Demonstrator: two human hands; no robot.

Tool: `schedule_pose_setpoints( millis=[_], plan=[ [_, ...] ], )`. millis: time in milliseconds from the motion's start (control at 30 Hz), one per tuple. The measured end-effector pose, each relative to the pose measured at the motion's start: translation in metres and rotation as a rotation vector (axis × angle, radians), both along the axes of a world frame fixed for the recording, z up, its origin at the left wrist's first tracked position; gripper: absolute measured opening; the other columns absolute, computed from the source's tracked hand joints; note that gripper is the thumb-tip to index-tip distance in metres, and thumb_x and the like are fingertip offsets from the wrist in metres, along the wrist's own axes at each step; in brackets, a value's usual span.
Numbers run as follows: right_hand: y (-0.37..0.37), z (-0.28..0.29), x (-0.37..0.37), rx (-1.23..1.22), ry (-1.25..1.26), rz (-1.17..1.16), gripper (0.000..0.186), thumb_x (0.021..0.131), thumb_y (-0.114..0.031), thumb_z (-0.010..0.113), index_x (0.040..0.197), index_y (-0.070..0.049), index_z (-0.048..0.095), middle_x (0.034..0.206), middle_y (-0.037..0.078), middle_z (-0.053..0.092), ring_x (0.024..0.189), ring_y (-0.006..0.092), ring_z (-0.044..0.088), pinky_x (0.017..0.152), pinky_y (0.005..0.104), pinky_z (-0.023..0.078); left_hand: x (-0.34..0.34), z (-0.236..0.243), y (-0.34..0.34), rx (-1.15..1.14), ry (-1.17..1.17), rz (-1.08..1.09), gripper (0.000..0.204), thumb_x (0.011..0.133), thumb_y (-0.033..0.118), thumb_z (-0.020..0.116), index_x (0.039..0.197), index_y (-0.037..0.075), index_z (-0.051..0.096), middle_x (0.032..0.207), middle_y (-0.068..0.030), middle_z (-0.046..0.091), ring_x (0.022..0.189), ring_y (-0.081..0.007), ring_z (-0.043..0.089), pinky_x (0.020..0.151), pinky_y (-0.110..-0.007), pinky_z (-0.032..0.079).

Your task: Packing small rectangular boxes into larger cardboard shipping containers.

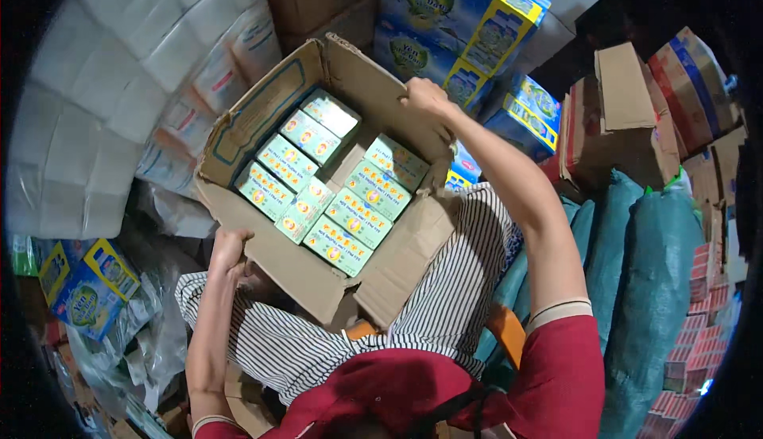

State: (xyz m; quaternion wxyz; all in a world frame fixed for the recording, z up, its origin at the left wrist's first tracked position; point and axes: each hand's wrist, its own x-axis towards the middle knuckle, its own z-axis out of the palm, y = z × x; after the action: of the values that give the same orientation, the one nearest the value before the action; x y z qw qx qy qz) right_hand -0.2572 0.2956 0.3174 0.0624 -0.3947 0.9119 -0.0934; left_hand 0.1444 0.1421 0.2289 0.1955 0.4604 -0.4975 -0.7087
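A large open cardboard carton (362, 77) sits tilted in front of me, over my lap, with its flaps spread. Inside it, several small pale green boxes (342, 244) with orange print lie packed in two groups, and part of the carton's bottom shows between them. My right hand (427, 101) is closed over the carton's far right edge. At the near left side, my left hand (230, 250) is closed on the carton's edge, its fingers partly hidden. A loose flap (409, 260) hangs toward my striped trousers.
White wrapped packs (87, 145) are stacked at the left. Blue and yellow cartons (429, 9) stand behind the carton, another blue carton (87, 284) at the left. Brown cartons (628, 89), long green sacks (656, 280) and red-and-white small packs (699, 312) crowd the right.
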Motion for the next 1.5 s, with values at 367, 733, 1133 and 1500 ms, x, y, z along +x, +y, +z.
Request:
schedule_pose_setpoints(
  millis=[367, 733, 1133, 1500],
  plan=[
    [-0.012, 0.009, 0.064, 0.113, 0.191, -0.194, 0.030, 0.068, -0.007, 0.064, 0.098, -0.003, 0.065, 0.105, 0.015, 0.063, 0.100, 0.0295, 0.060, 0.078, 0.0399, 0.049, 0.021, -0.024, 0.007, -0.025, 0.146, -0.140, 0.029, 0.073, -0.004, 0.051, 0.102, -0.008, 0.050, 0.090, -0.0144, 0.057, 0.077, -0.0244, 0.058, 0.065, -0.035, 0.050],
    [-0.004, -0.019, 0.068, 0.089, 0.307, -0.428, 0.025, 0.077, -0.016, 0.053, 0.095, -0.007, 0.067, 0.103, 0.015, 0.063, 0.096, 0.0296, 0.061, 0.078, 0.0385, 0.050, 0.000, -0.013, -0.026, 0.110, 0.157, -0.283, 0.021, 0.076, -0.002, 0.050, 0.095, -0.009, 0.053, 0.088, -0.0156, 0.057, 0.076, -0.0252, 0.059, 0.066, -0.035, 0.050],
    [-0.024, -0.069, 0.123, 0.015, 0.698, -0.329, 0.065, 0.074, -0.033, 0.064, 0.127, -0.007, 0.034, 0.122, 0.018, 0.043, 0.115, 0.0363, 0.040, 0.091, 0.0556, 0.032, -0.028, -0.086, -0.016, 0.021, 0.080, -0.229, 0.032, 0.076, 0.002, 0.053, 0.104, -0.013, 0.049, 0.099, -0.0173, 0.055, 0.084, -0.0249, 0.058, 0.071, -0.033, 0.048],
    [-0.045, -0.057, 0.340, 0.293, 0.145, 0.393, 0.024, 0.084, -0.013, 0.043, 0.093, 0.004, 0.056, 0.081, 0.022, 0.064, 0.074, 0.0347, 0.064, 0.063, 0.0452, 0.051, 0.003, -0.012, -0.014, 0.010, 0.035, -0.101, 0.097, 0.067, 0.029, 0.069, 0.137, -0.006, 0.011, 0.136, -0.0254, 0.030, 0.126, -0.0327, 0.032, 0.102, -0.038, 0.032]
  ],
)
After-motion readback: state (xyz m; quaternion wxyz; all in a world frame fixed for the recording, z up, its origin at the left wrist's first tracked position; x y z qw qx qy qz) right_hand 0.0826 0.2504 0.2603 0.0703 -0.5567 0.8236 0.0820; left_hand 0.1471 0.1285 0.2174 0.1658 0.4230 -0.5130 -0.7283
